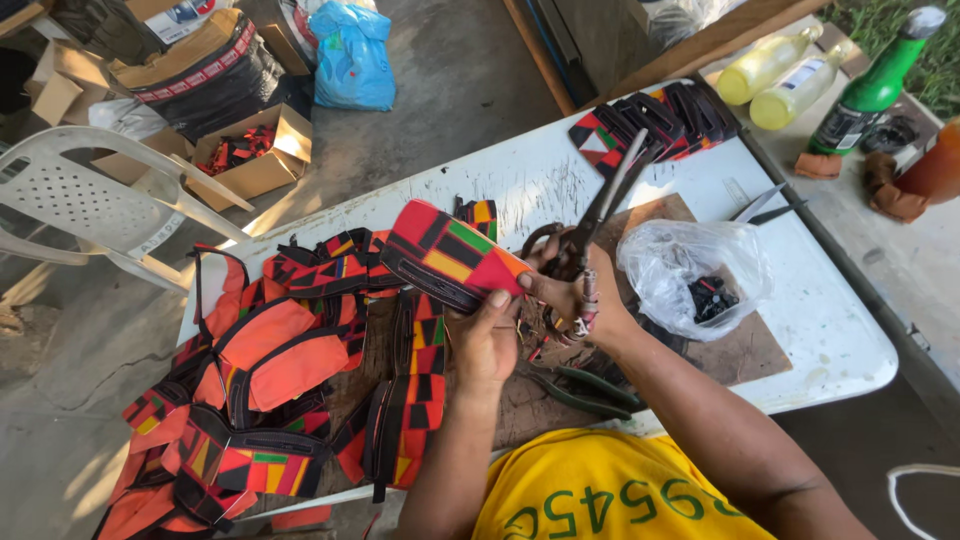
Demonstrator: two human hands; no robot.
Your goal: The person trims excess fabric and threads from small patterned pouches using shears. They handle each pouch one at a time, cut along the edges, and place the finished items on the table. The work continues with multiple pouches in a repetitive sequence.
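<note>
Hands over worktop (830, 330) | left hand (485, 340) grips patterned pouch (450, 255) | right hand (570, 295) clenched on scissors (600, 215), blades up | pliers (590, 390) lie just below | plastic bag (690, 275) right

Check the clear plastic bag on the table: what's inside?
Inside the clear plastic bag: a clump of small black parts. Crumpled, glaring plastic hides their exact kind and count.

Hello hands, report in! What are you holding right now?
Left hand grips patterned fabric pouch. Right hand holds scissors, also pinching pouch's end. Green pliers on table, apart from both.
</note>
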